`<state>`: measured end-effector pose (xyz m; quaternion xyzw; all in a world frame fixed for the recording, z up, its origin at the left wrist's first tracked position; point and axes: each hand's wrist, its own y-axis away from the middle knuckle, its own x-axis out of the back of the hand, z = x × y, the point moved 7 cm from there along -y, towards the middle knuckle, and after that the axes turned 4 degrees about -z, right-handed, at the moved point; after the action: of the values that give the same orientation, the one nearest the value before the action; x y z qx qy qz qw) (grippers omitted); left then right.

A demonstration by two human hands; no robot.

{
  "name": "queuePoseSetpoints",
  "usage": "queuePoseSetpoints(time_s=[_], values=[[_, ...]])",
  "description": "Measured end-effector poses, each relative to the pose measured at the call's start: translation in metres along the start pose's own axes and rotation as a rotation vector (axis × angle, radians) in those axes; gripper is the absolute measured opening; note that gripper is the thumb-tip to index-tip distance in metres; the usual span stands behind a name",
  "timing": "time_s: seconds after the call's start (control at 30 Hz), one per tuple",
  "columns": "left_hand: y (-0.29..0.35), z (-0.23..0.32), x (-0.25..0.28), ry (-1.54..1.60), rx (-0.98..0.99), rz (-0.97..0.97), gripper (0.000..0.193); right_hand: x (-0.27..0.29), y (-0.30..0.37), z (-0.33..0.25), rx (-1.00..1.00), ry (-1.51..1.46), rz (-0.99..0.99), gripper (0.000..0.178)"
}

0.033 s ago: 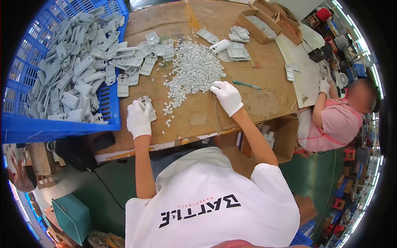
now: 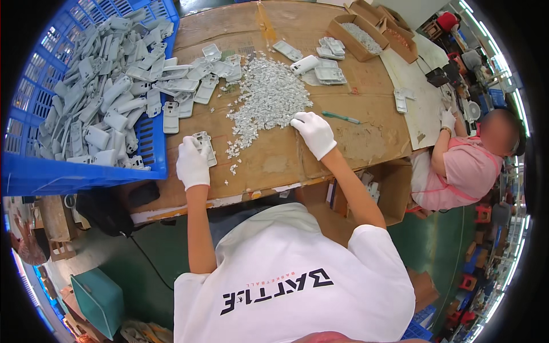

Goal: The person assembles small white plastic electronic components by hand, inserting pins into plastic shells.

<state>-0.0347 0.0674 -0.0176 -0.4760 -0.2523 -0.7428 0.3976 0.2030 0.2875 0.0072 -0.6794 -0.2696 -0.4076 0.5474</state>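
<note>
My left hand [image 2: 193, 163], in a white glove, grips a pale grey plastic housing [image 2: 206, 150] with small openings, close to the table's near edge. The gloved right hand [image 2: 314, 134] rests at the near right border of a heap of tiny whitish plastic parts [image 2: 271, 94]. Its fingers are curled together, and whatever they pinch is too small to make out. More housings [image 2: 206, 90] lie loosely between the heap and a blue crate. Behind the heap, to the right, are a few stacked housings [image 2: 330, 75].
The slatted blue crate [image 2: 86, 174] at left is piled with housings. A green pen [image 2: 341, 117] lies on the cardboard-covered table [image 2: 366, 143]. Cardboard boxes of small parts [image 2: 357, 47] stand at the far right. A co-worker in pink [image 2: 466, 171] sits to the right.
</note>
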Motion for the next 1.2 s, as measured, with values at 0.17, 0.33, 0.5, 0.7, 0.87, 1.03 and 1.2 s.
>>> queuePoseSetpoints(time_s=[0.17, 0.33, 0.5, 0.7, 0.87, 1.03, 1.2], values=[[0.006, -0.004, -0.001, 0.397, 0.026, -0.024, 0.047, -0.011, -0.010, 0.000, 0.095, 0.125, -0.246, 0.005], [0.024, 0.024, 0.008, 0.753, -0.203, -0.092, 0.050, -0.023, -0.030, 0.000, 0.212, 0.196, -0.578, 0.006], [0.038, 0.040, 0.005, 0.945, -0.167, -0.122, 0.046, -0.007, -0.026, -0.005, 0.240, 0.174, -0.452, 0.022], [0.055, 0.079, -0.005, 0.921, -0.261, -0.078, 0.046, 0.017, -0.022, 0.005, -0.170, -0.170, 0.085, 0.019], [0.062, 0.076, -0.007, 0.877, -0.218, 0.013, 0.045, 0.022, -0.032, -0.047, -0.448, -0.704, 0.174, 0.014], [0.066, 0.091, 0.002, 0.820, -0.252, 0.133, 0.037, 0.022, -0.026, -0.117, -0.317, -0.736, 0.192, 0.016], [0.071, 0.110, 0.006, 0.894, -0.272, 0.094, 0.040, 0.050, -0.025, -0.106, -0.349, -0.476, 0.308, 0.017]])
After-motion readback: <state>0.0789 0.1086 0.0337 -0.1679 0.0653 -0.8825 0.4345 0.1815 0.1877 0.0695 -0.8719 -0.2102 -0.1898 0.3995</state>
